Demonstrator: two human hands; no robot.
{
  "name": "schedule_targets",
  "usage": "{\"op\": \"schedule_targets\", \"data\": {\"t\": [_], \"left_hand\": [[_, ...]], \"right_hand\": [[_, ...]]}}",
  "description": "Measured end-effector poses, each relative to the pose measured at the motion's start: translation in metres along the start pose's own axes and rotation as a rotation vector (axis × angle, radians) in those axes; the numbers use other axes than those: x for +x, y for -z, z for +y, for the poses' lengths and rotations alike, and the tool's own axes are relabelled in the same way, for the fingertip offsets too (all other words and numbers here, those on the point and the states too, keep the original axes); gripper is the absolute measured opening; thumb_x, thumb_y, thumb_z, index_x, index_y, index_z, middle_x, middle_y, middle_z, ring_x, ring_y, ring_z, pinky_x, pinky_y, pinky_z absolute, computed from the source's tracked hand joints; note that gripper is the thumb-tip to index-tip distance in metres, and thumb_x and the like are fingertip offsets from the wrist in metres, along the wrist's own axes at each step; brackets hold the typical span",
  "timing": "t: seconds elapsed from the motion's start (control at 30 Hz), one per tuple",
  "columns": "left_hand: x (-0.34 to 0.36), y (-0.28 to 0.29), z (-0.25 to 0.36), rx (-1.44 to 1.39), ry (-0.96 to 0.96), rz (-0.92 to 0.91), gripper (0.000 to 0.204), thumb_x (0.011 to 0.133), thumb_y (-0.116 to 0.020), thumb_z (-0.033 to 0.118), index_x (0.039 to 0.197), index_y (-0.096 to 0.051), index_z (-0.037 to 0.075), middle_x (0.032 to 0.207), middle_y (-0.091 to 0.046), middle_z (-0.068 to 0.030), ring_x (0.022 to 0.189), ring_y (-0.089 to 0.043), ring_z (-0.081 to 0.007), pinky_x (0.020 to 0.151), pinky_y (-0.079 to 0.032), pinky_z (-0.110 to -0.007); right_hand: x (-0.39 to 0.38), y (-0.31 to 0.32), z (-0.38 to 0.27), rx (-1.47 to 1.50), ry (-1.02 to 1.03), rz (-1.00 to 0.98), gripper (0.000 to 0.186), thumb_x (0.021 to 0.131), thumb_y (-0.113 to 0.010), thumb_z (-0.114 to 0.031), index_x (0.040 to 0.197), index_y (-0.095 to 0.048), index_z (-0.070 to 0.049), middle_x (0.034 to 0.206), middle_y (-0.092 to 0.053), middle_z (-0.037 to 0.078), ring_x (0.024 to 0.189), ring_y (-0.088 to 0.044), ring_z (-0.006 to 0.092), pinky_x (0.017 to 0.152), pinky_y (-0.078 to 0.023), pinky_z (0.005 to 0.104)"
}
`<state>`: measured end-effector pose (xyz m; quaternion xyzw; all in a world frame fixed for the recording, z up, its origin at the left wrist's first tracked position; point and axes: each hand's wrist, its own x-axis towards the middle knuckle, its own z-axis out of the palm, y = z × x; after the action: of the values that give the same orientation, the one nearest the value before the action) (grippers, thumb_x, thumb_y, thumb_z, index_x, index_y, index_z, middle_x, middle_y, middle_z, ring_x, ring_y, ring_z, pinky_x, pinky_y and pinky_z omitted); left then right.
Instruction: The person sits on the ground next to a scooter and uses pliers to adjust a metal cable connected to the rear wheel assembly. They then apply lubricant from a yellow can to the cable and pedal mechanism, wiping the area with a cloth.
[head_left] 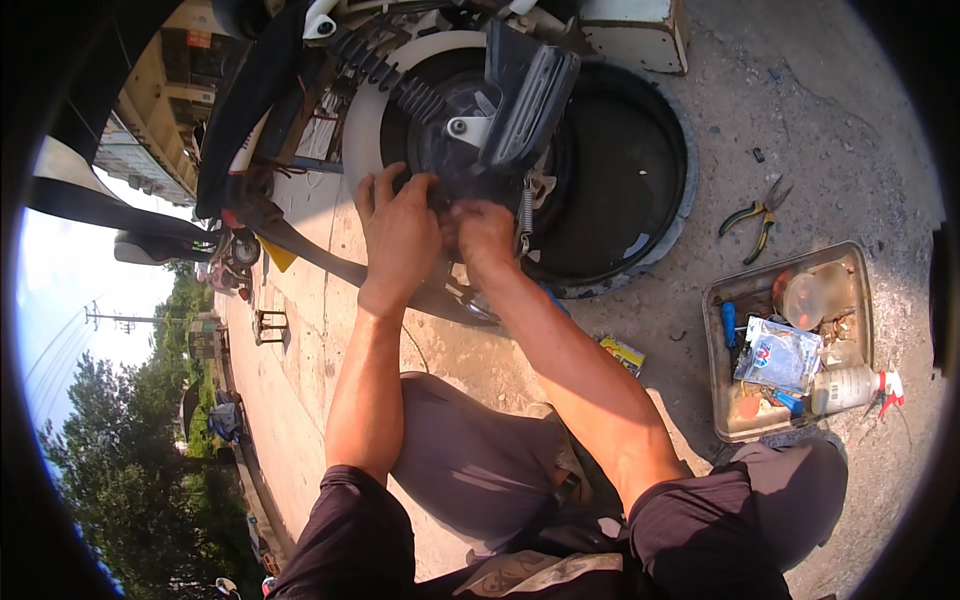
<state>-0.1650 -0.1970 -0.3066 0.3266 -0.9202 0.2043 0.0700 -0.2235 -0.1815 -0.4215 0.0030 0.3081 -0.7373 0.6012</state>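
Note:
A scooter's rear wheel (pixel 362 135) stands in front of me, with a black coil shock absorber (pixel 385 75) and a dark ribbed cover (pixel 530 95) beside it. My left hand (pixel 402 235) rests against the dark lower part of the wheel, its fingers bent and apart, the thumb mostly hidden. Close to its right, my right hand (pixel 483 235) is closed in a fist at the hub. Whatever lies within its fingers is hidden. A small coil spring (pixel 525 212) hangs just right of that hand.
A round black tub (pixel 690 165) of dark liquid sits right of the wheel. Pliers (pixel 760 215) lie open on the concrete. A metal tray (pixel 862 300) holds screwdrivers, a spray bottle (pixel 850 388) and a plastic packet (pixel 778 355). Near my knee lies a small yellow box (pixel 624 354).

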Motion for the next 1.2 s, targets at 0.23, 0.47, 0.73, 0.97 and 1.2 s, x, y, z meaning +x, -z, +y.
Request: {"op": "schedule_targets", "data": {"t": [0.23,0.47,0.73,0.97,1.2], "left_hand": [[0.001,0.003,0.004,-0.023,0.021,0.003,0.041,0.082,-0.059,-0.001,0.119,-0.071,0.009,0.13,-0.062,-0.0225,0.127,-0.05,-0.0416,0.112,-0.036,-0.052],[0.001,0.001,0.002,0.007,0.026,-0.021,0.038,0.084,-0.059,0.0,0.119,-0.072,0.01,0.131,-0.062,-0.0227,0.129,-0.049,-0.0413,0.113,-0.034,-0.052],[0.003,-0.002,0.002,-0.006,0.026,0.008,0.033,0.079,-0.071,0.011,0.112,-0.076,0.007,0.113,-0.075,-0.0096,0.132,-0.053,-0.0322,0.119,-0.025,-0.051],[0.003,-0.008,-0.001,0.062,-0.034,-0.074,0.039,0.086,-0.061,0.007,0.123,-0.072,0.008,0.126,-0.07,-0.0086,0.133,-0.049,-0.0377,0.117,-0.029,-0.052],[0.002,-0.011,-0.003,0.062,-0.002,-0.029,0.032,0.08,-0.068,0.014,0.109,-0.079,0.008,0.117,-0.075,-0.0061,0.133,-0.051,-0.0309,0.12,-0.023,-0.053]], "right_hand": [[0.005,0.002,0.0,0.04,-0.069,-0.018,0.018,0.103,-0.058,-0.005,0.105,-0.07,0.008,0.085,-0.073,0.013,0.063,-0.066,0.0168,0.056,-0.054,0.03],[0.004,0.004,0.009,0.213,-0.129,-0.094,0.017,0.103,-0.06,-0.006,0.109,-0.069,0.007,0.089,-0.074,0.012,0.069,-0.068,0.0165,0.063,-0.056,0.0281],[0.009,-0.001,0.01,0.481,-0.284,-0.047,0.019,0.106,-0.06,-0.01,0.115,-0.068,0.005,0.092,-0.073,0.01,0.073,-0.069,0.0179,0.069,-0.058,0.0287],[0.014,0.011,0.012,0.333,-0.254,-0.176,0.025,0.111,-0.055,-0.021,0.104,-0.068,-0.001,0.088,-0.072,0.007,0.07,-0.066,0.0154,0.063,-0.053,0.0275],[0.019,0.014,0.005,0.308,-0.372,-0.279,0.03,0.112,-0.054,-0.026,0.101,-0.069,-0.002,0.084,-0.069,0.004,0.068,-0.062,0.0138,0.058,-0.047,0.0266]]}}
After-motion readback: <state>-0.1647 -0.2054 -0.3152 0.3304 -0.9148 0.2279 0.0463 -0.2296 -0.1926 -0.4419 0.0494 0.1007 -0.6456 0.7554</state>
